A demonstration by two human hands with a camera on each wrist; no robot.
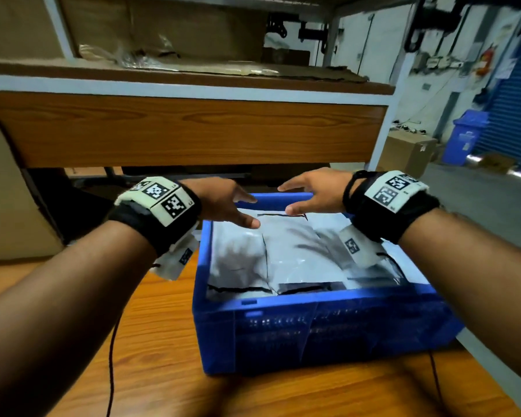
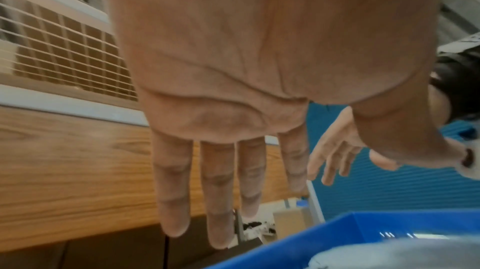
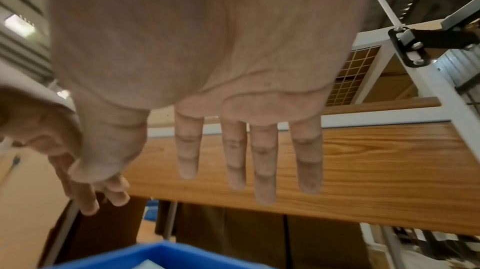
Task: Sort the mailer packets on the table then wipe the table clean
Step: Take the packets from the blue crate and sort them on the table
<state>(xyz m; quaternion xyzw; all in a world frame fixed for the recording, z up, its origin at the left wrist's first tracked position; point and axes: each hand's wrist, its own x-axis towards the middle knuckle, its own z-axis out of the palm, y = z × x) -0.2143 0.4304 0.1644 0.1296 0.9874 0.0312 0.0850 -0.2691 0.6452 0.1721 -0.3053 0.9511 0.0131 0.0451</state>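
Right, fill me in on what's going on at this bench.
A person holds both hands open over a blue crate on the wooden table. The left hand and right hand hover above the silver mailer packets piled inside, touching nothing. No cloth is in view, so wiping looks not yet begun.

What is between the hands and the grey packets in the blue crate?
Nothing visible. The left hand and right hand hover open above the grey plastic mailer packets, which lie uncovered in the open-topped blue plastic crate.
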